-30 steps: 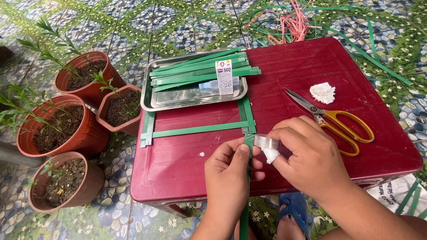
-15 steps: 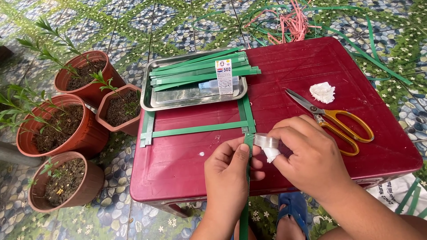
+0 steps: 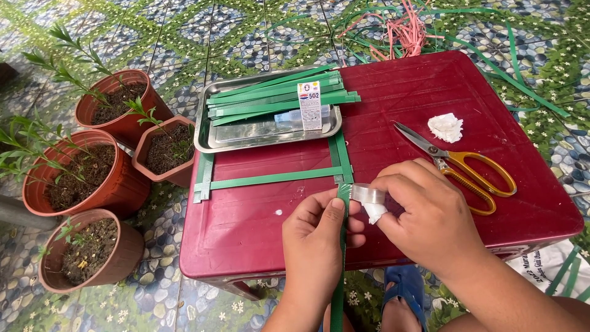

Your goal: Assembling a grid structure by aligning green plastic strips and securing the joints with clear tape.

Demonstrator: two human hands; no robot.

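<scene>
My left hand (image 3: 319,237) pinches a long green plastic strap (image 3: 339,270) that runs off the near edge of the dark red table (image 3: 246,240). My right hand (image 3: 430,215) holds a small clear tube (image 3: 367,194) and a bit of white tissue (image 3: 375,212) against the strap, where it meets a frame of green straps (image 3: 270,179) lying flat on the table. The thumb of my left hand presses the strap just below that joint.
A metal tray (image 3: 209,141) at the table's far side carries several cut green strips (image 3: 276,95) and a small glue bottle (image 3: 309,106). Yellow-handled scissors (image 3: 467,169) and a white tissue wad (image 3: 445,127) lie at right. Terracotta plant pots (image 3: 117,117) stand left. Loose straps (image 3: 510,55) lie on the tiled ground.
</scene>
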